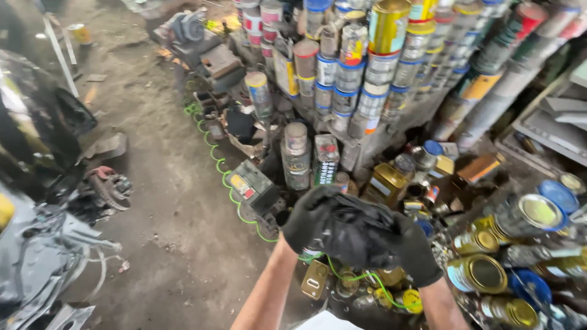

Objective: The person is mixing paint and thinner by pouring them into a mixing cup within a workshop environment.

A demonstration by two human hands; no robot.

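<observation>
You are looking down at a dirt floor [165, 201] crowded with clutter, your two bare forearms reaching forward from the bottom edge. Both hands wear black gloves and meet low in the middle of the view, clenched together around a crumpled black rag [358, 229]. Your left hand [315, 220] grips its left side, fingers curled over the top; your right hand [416, 250] grips its right side, touching the rag and close against the left. The rag is bunched between them, held above the floor. Just below your hands a green coiled hose [215, 160] snakes along the ground, running away up and to the left. Beside it, left of your hands, sits a small dark battery [252, 184]. Ahead and to the right, stacked tins [367, 67] rise in a tall wall, with more tins lying on their sides near your right hand. At far left lies dark scrap metal [107, 189].
</observation>
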